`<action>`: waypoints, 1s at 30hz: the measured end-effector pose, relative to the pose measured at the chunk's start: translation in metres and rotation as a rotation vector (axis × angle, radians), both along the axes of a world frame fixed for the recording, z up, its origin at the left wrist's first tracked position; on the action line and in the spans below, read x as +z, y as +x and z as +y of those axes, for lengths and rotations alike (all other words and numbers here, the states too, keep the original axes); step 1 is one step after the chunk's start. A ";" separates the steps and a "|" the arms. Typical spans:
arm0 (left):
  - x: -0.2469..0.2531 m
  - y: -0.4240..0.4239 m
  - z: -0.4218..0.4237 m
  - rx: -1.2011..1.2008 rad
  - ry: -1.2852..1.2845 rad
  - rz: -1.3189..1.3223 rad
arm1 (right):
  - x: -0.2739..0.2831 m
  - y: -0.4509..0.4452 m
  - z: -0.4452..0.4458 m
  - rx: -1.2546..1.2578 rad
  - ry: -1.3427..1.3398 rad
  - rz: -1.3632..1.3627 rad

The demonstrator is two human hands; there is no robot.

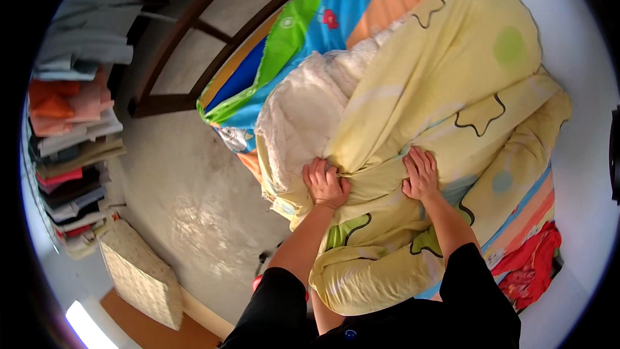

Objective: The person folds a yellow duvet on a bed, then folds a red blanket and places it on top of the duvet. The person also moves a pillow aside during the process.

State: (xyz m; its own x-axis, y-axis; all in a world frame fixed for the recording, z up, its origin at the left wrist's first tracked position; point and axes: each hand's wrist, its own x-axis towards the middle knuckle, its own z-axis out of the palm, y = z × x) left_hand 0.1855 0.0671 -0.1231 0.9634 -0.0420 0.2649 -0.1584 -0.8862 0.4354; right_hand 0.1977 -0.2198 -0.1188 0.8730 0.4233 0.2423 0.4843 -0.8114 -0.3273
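A yellow quilt cover (450,72) printed with star outlines and coloured dots lies bunched over the bed in front of me. Where its folds gather, my left hand (327,186) has its fingers curled into the cloth, beside a white fleecy quilt layer (310,102). Farther right, my right hand (420,174) grips a crease of the same yellow cover, its fingertips partly sunk in the fabric. Below my hands a thick rolled part (378,283) of the cover lies close against my body.
Under the quilt spreads a colourful cartoon bedsheet (305,29). A dark wooden bed frame (167,65) stands at upper left. Stacked folded clothes (77,155) and a patterned box-shaped item (140,271) sit at left. Red cloth (528,266) lies by the white wall (581,155).
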 end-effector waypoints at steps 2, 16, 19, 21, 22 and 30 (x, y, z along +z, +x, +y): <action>0.001 0.003 -0.001 -0.020 0.038 -0.014 | 0.004 0.001 0.001 -0.015 0.008 0.021; 0.002 0.010 -0.006 -0.091 0.143 -0.035 | 0.007 0.005 -0.005 -0.037 0.050 0.043; 0.003 0.012 -0.008 -0.095 0.138 -0.038 | 0.005 0.004 -0.006 -0.046 0.060 0.040; 0.002 0.012 -0.008 -0.094 0.132 -0.030 | 0.005 0.004 -0.005 -0.051 0.063 0.040; 0.002 0.012 -0.008 -0.092 0.130 -0.026 | 0.005 0.003 -0.005 -0.052 0.060 0.043; -0.002 0.009 -0.005 -0.097 0.142 -0.017 | 0.007 0.004 -0.005 -0.039 0.048 0.048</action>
State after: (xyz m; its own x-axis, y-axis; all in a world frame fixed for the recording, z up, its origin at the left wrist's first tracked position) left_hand 0.1942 0.0625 -0.1255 0.9485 -0.1725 0.2656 -0.2520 -0.9190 0.3031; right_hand 0.2018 -0.2243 -0.1120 0.8996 0.3778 0.2190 0.4355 -0.8122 -0.3881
